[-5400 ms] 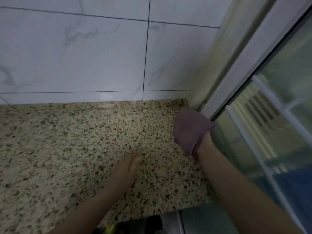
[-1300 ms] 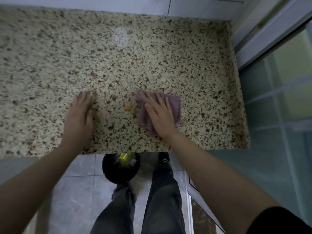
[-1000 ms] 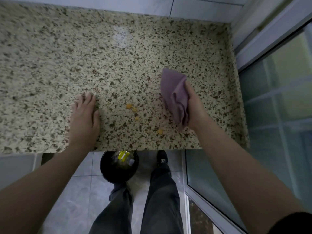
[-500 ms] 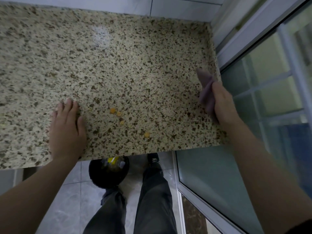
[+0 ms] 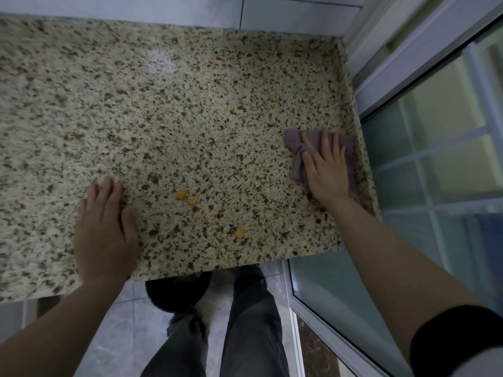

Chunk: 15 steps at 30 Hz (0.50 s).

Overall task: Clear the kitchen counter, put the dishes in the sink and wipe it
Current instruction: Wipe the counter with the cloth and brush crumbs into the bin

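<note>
Both forearms were bare, and the left hand and right hand wore no gloves, rings or watch. A black short sleeve showed at the right upper arm. The person wore dark grey trousers and dark shoes.

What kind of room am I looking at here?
Probably a home kitchen: a speckled stone counter against a tiled wall, a glass sliding door beside it, a dark bin underneath.
</note>
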Each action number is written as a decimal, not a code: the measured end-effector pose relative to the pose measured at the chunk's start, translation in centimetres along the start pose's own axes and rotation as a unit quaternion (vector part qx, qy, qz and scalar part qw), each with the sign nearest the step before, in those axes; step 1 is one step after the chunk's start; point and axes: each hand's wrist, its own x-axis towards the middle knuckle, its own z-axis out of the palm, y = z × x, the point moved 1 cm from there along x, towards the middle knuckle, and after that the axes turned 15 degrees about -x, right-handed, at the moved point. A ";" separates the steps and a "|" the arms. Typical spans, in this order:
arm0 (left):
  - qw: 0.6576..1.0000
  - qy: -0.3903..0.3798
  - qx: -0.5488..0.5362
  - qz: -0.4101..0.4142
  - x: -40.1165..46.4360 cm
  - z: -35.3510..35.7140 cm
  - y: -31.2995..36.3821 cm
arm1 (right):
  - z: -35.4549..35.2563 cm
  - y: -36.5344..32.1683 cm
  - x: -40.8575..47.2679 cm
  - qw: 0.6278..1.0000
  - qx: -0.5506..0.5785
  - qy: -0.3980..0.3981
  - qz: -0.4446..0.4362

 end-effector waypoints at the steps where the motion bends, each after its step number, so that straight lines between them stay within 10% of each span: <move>1: 1.000 -0.002 0.001 -0.001 0.0 0.0 0.0 | -0.1 0.1 0.7 1.000 -0.003 -0.004 -0.001; 15: 0.998 -0.048 0.028 -0.023 0.5 -0.1 -0.3 | 0.1 -1.8 -0.1 1.000 0.016 -0.012 -0.020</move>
